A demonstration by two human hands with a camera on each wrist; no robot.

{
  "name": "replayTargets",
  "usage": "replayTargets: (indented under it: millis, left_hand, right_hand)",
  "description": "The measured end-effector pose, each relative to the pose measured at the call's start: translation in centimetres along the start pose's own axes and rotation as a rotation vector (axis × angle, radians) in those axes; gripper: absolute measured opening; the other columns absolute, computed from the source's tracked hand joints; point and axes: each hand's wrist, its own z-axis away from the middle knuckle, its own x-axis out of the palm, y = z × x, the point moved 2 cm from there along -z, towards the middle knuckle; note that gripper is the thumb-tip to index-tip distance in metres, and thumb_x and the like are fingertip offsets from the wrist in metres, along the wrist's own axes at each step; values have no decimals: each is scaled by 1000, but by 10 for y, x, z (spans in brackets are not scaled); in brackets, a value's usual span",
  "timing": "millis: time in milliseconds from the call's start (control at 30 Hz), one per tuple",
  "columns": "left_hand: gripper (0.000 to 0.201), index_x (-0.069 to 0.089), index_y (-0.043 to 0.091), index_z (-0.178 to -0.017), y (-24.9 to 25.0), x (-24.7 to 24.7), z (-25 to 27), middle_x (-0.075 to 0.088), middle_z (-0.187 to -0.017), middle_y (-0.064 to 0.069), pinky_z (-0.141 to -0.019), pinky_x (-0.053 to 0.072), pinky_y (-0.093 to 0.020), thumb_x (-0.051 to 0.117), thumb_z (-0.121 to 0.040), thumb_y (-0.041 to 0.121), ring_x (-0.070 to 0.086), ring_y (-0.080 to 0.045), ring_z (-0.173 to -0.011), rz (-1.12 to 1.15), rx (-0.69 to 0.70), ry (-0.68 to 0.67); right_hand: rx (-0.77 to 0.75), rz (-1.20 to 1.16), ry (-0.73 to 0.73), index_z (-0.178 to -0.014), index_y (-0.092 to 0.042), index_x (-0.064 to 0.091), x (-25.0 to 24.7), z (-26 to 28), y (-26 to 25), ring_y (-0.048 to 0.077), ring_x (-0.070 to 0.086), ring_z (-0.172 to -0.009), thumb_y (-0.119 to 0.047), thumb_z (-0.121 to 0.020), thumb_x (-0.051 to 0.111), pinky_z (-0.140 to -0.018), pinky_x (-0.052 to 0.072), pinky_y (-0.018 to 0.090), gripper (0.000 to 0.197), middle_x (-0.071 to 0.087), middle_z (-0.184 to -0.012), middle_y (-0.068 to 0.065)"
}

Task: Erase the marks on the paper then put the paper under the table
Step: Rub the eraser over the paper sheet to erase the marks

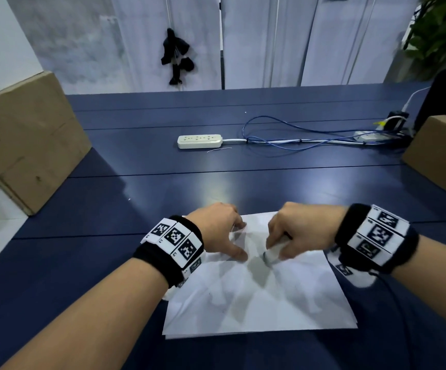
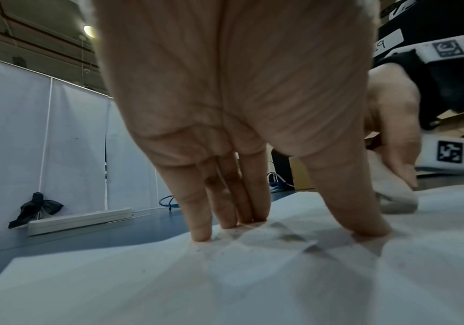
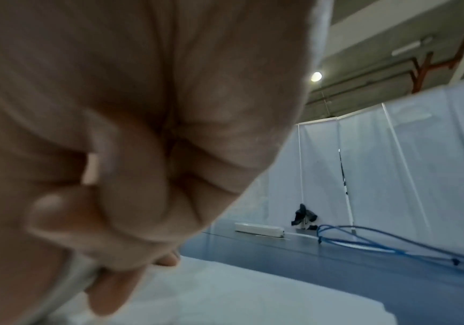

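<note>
A white sheet of paper (image 1: 256,295) lies on the dark blue table (image 1: 109,263) near its front edge. My left hand (image 1: 224,233) presses the paper's far left part with straight fingers (image 2: 200,222) and thumb spread. My right hand (image 1: 296,236) grips a white eraser (image 1: 271,255), its grey tip touching the paper just right of the left thumb. From the left wrist view the eraser (image 2: 394,198) slants down onto the paper (image 2: 225,285). In the right wrist view the right hand (image 3: 119,198) is curled, over the paper (image 3: 197,296). No marks are clear.
A white power strip (image 1: 200,141) with blue and white cables (image 1: 296,141) lies mid-table. Cardboard boxes stand at the left (image 1: 27,140) and right (image 1: 440,153) edges. White curtain panels (image 1: 270,41) hang behind, with a black object (image 1: 175,56) on them. A plant (image 1: 443,30) is far right.
</note>
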Motion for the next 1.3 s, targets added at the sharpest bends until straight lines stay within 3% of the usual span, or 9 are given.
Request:
replayTargets:
  millis: [233, 433, 633, 833, 1000, 1067, 1133, 1233, 1300]
  left_hand:
    - [66, 66, 21, -120, 4, -3, 1, 56, -109, 3, -85, 51, -38, 77, -69, 61, 55, -20, -100, -3, 3, -12]
    - [75, 63, 21, -127, 4, -4, -1, 55, -113, 5, -87, 51, -38, 77, -66, 64, 55, -19, -103, 6, 4, -16]
    - [68, 65, 21, -120, 3, -4, -1, 54, -109, 7, -86, 52, -39, 78, -67, 62, 55, -18, -101, 19, -5, -26]
    - [65, 67, 19, -111, 1, -2, -4, 52, -104, 8, -85, 52, -38, 78, -65, 64, 55, -17, -97, 4, -4, -26]
    - [66, 65, 21, -119, 4, -3, -3, 50, -104, 8, -86, 51, -37, 78, -68, 61, 55, -17, -99, -3, 9, -32]
    - [66, 65, 21, -120, 5, -4, -3, 51, -106, 7, -86, 51, -37, 77, -68, 61, 55, -18, -99, -10, 9, -31]
    - [65, 65, 21, -117, 5, -3, -3, 51, -107, 7, -87, 51, -37, 77, -68, 61, 54, -17, -99, -18, 3, -37]
    - [65, 65, 19, -115, 4, -3, -5, 52, -107, 6, -86, 51, -37, 78, -67, 61, 55, -17, -98, -17, -6, -42]
    - [63, 66, 19, -113, 5, -3, -5, 52, -108, 6, -86, 51, -37, 78, -67, 62, 55, -17, -98, -24, -9, -44]
  right_hand:
    - [182, 121, 226, -100, -24, 79, -24, -33, 31, 25, 66, -85, -36, -82, 71, -75, 53, 33, 23, 74, -87, 3]
    - [61, -41, -9, -102, -33, 77, 2, -6, 10, 17, 67, -62, -49, -73, 72, -64, 55, 27, 34, 73, -83, -1]
    - [207, 67, 226, -100, -22, 78, -20, -28, 36, 26, 65, -87, -41, -78, 71, -78, 55, 38, 29, 74, -88, 5]
    - [126, -119, -32, -103, -36, 75, 6, -2, 18, 20, 64, -55, -42, -74, 75, -59, 57, 27, 30, 73, -77, 6]
    - [224, 69, 216, -103, -24, 78, -21, -21, 31, 15, 58, -67, -30, -83, 71, -58, 42, 22, 22, 76, -86, 3]
    - [219, 73, 236, -102, -25, 78, -21, -19, 32, 14, 59, -66, -31, -82, 71, -59, 45, 23, 22, 75, -87, 2]
    - [154, 33, 167, -104, -28, 77, -10, -10, 28, 17, 65, -68, -35, -78, 73, -66, 52, 25, 27, 75, -85, 0]
    - [85, -78, -28, -103, -32, 77, 1, 4, 11, 18, 64, -55, -42, -76, 76, -59, 54, 23, 29, 73, -80, 1]
    - [102, -29, 10, -102, -31, 77, -5, -1, 11, 20, 64, -57, -43, -76, 77, -61, 56, 26, 29, 73, -76, 3]
